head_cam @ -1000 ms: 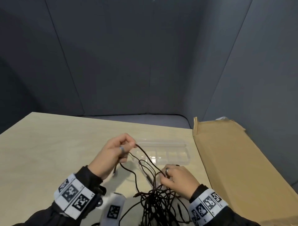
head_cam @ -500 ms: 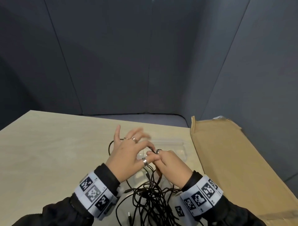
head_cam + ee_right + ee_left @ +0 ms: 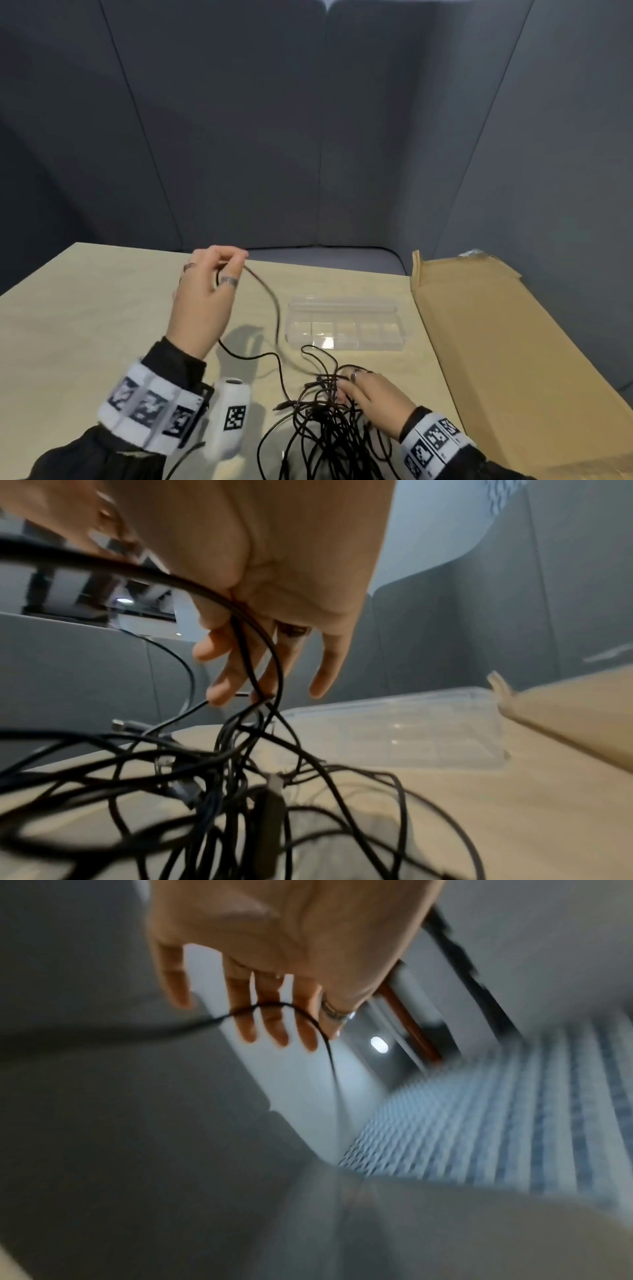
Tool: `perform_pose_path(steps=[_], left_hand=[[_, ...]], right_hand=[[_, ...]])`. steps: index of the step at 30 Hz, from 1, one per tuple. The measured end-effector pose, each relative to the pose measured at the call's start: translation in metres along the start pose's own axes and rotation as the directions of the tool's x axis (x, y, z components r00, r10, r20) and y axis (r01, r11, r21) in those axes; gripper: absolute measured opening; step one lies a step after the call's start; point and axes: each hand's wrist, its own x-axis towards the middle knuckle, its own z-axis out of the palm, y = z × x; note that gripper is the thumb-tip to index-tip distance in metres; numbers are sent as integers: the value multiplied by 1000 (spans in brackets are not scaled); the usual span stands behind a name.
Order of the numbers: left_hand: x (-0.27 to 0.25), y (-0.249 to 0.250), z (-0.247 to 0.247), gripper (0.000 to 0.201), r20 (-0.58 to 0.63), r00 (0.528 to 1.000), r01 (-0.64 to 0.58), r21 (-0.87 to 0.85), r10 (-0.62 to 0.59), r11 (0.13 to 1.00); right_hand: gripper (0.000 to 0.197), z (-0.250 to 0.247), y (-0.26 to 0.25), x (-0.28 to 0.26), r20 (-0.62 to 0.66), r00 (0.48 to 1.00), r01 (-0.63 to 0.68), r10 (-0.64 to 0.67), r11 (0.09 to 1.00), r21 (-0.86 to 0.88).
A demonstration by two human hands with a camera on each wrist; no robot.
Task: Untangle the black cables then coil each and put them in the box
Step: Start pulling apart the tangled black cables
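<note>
A tangle of black cables (image 3: pixel 325 421) lies on the table's near edge, seen close up in the right wrist view as black cables (image 3: pixel 219 767). My right hand (image 3: pixel 344 387) sits on top of the tangle, with strands running across its palm and between its fingers (image 3: pixel 236 669). My left hand (image 3: pixel 236 262) is raised at the left and pinches one cable strand (image 3: pixel 270 301) between thumb and forefinger. That strand (image 3: pixel 274 1005) crosses its fingers and hangs down to the tangle. The clear plastic compartment box (image 3: pixel 397 308) stands open behind the tangle, with nothing in it.
A large flat cardboard sheet (image 3: pixel 513 342) covers the table's right side. A white tagged wrist device (image 3: pixel 233 418) hangs under my left forearm. Grey partition walls enclose the light wooden table (image 3: pixel 85 308) at the back and right.
My left hand has moved away from the right hand, up and to the left, drawing one strand out. My right hand has dropped back toward me onto the tangle.
</note>
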Motion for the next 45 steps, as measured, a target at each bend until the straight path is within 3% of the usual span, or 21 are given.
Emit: perform_pose_path(steps=[2, 3, 5, 7, 9, 12, 14, 17, 19, 21, 24, 30, 32, 34, 35, 36, 37, 38, 41, 43, 45], left_hand=[[-12, -6, 12, 32, 60, 978, -204, 502, 201, 840], [-17, -4, 17, 40, 164, 945, -325, 547, 282, 771], [-28, 8, 29, 48, 461, 836, -501, 420, 297, 757], [-39, 13, 38, 61, 672, 725, -467, 318, 151, 825], [-44, 6, 48, 53, 724, 683, -461, 323, 98, 827], [-37, 2, 45, 36, 684, 713, -453, 286, 151, 844], [-28, 2, 35, 31, 653, 738, -295, 87, 170, 951], [-11, -6, 14, 21, 538, 831, -134, -54, 142, 990], [-2, -14, 2, 21, 410, 905, -102, -51, 113, 994], [9, -28, -9, 25, 221, 975, 10, -134, 20, 991], [29, -51, -25, 31, 74, 975, 220, -302, -207, 927], [25, -98, -4, 22, 139, 963, 202, 197, -232, 959], [16, -119, 8, 20, 213, 914, 214, 472, -346, 855], [0, -127, 21, 39, 262, 870, 34, 814, -418, 580], [-11, -125, 31, 46, 305, 882, -72, 840, -359, 537], [-25, -121, 43, 47, 386, 890, -183, 792, -245, 582], [-40, -114, 55, 44, 492, 860, -290, 693, -139, 660], [-54, -110, 69, 41, 611, 784, -342, 574, -111, 744], [-79, -115, 100, 61, 821, 473, -107, 413, -320, 904], [-86, -128, 112, 87, 847, 392, -14, 396, -359, 918], [-90, -135, 118, 92, 861, 309, -143, 462, -404, 875]], right_hand=[[34, -7, -13, 1, -39, 998, 55, -56, 998, -8], [33, -10, -21, 2, -63, 994, 86, -86, 996, 1], [29, -18, -36, 6, -127, 985, 124, -115, 990, 65], [21, -25, -47, 8, -198, 975, 138, -98, 970, 198], [19, -31, -55, 8, -242, 967, 156, -84, 941, 299], [23, -32, -55, 9, -231, 964, 205, -136, 927, 312], [10, -26, -43, 12, -92, 985, 163, -144, 956, 246], [15, -6, -13, 13, 163, 983, 81, -81, 997, 5], [22, 3, 4, 11, 181, 983, 31, -26, 999, -25], [23, 6, 17, 12, 146, 989, -14, 14, 1000, 3], [35, 7, 26, 14, 164, 985, -53, 47, 998, 28], [50, 15, 36, 15, 176, 979, -133, 105, 979, 157], [49, 18, 39, 15, 193, 969, -196, 155, 957, 214], [40, 20, 40, 14, 193, 967, -208, 166, 952, 224], [32, 20, 40, 13, 198, 967, -200, 159, 958, 205], [27, 20, 39, 11, 204, 968, -190, 150, 961, 198], [27, 20, 38, 10, 203, 969, -179, 138, 963, 200], [28, 20, 37, 9, 197, 972, -170, 130, 964, 205], [30, 19, 33, 4, 181, 978, -147, 107, 963, 225], [26, 23, 37, 1, 175, 978, -159, 114, 950, 269], [20, 25, 42, -2, 162, 978, -179, 131, 925, 335]])
